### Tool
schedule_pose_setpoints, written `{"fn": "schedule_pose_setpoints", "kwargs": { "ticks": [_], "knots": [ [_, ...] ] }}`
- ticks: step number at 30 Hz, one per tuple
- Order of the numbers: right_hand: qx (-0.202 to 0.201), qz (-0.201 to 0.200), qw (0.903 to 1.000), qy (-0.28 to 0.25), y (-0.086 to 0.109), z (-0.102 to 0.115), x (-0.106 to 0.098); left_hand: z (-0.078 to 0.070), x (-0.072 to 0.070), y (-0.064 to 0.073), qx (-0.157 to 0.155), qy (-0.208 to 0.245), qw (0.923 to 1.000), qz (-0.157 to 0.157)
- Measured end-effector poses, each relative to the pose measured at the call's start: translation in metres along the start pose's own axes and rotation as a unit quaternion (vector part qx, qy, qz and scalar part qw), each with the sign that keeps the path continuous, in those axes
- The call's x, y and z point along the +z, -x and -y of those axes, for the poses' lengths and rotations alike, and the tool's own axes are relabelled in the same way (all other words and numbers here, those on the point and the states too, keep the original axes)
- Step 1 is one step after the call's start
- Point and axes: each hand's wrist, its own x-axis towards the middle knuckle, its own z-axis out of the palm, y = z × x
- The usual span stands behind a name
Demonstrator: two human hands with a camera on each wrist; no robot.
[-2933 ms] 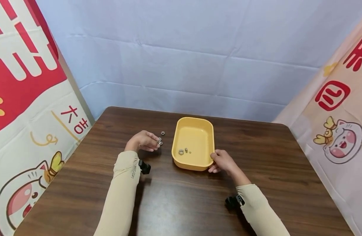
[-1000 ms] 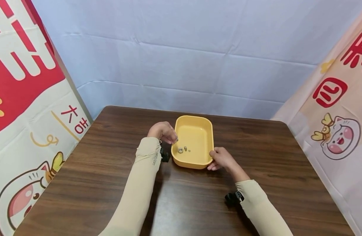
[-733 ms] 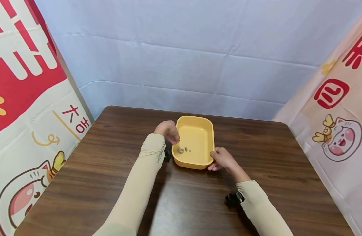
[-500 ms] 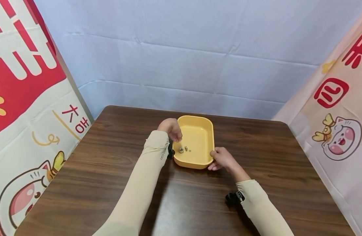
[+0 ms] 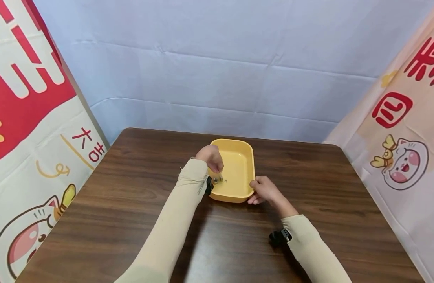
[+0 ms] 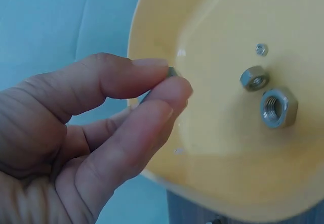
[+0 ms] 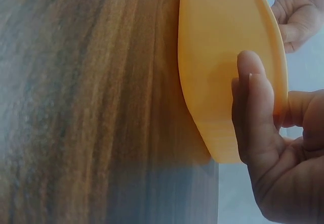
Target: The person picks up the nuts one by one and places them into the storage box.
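My left hand (image 5: pixel 211 157) is over the left side of a yellow tray (image 5: pixel 239 173), with a small metal nut (image 6: pixel 173 73) pinched between thumb and forefinger. Fingertips hide most of that nut. On the tray floor, in the left wrist view, lie a large hex nut (image 6: pixel 281 108), a medium nut (image 6: pixel 254 78) and a tiny nut (image 6: pixel 261 49). My right hand (image 5: pixel 267 191) grips the tray's near right corner, thumb at the rim and fingers (image 7: pixel 259 97) against the outer wall.
The tray stands on a dark wooden table (image 5: pixel 301 173), towards its far edge. Part of another nut (image 5: pixel 193 158) shows on the table beside the left sleeve (image 5: pixel 174 208). A pale cloth (image 5: pixel 217 78) hangs behind the table, with printed cloths at both sides.
My left hand has gone from the loose nuts on the table, rightward over the tray, carrying a nut, and moved further in over the last second. My right hand keeps its grip on the tray.
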Motion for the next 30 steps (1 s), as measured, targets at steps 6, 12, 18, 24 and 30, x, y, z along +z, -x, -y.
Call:
{"fn": "schedule_pose_setpoints", "kwargs": {
  "ticks": [6, 12, 18, 24, 30],
  "knots": [
    [-0.001, -0.005, 0.9999, 0.012, 0.000, 0.000, 0.000, 0.000, 0.008, -0.003, 0.015, 0.037, 0.9992, 0.002],
    [0.000, -0.009, 0.9999, 0.014, 0.001, 0.001, 0.001, -0.004, 0.013, -0.006, 0.003, 0.024, 0.9996, -0.017],
    [0.000, -0.012, 0.9997, 0.019, 0.000, 0.003, -0.001, -0.007, 0.017, -0.010, -0.012, 0.011, 0.9997, -0.018],
    [-0.001, -0.007, 0.9998, 0.019, 0.000, 0.003, -0.002, -0.006, 0.016, -0.017, -0.038, 0.009, 0.9980, 0.051],
    [-0.003, -0.005, 0.9999, 0.016, 0.001, 0.003, -0.001, -0.004, 0.019, -0.023, -0.050, 0.024, 0.9964, 0.064]
  ]
}}
